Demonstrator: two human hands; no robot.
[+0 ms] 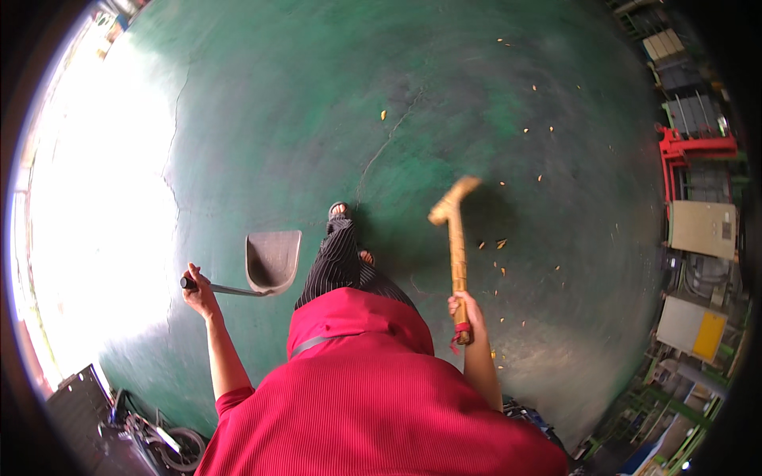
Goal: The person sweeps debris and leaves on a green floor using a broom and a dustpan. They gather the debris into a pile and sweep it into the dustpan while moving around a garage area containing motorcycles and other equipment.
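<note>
My left hand (200,292) is closed round the upper end of a long-handled dustpan (271,258). Its grey scoop hangs or rests low to the left of my legs; I cannot tell whether it touches the floor. In my right hand (470,316) is a yellow straw broom (456,246), gripped near the handle end where a red tie hangs. The broom's head points away from me and is slightly blurred. Several small yellow leaves (501,244) lie scattered on the green floor to the right of the broom, and one more leaf (383,115) lies farther ahead.
Cracks run across the green floor (317,103). Bright light washes out the left side. Machines and cabinets (702,229) line the right edge, with a red metal frame (690,148) among them. A bicycle or motorbike (171,448) stands at the lower left.
</note>
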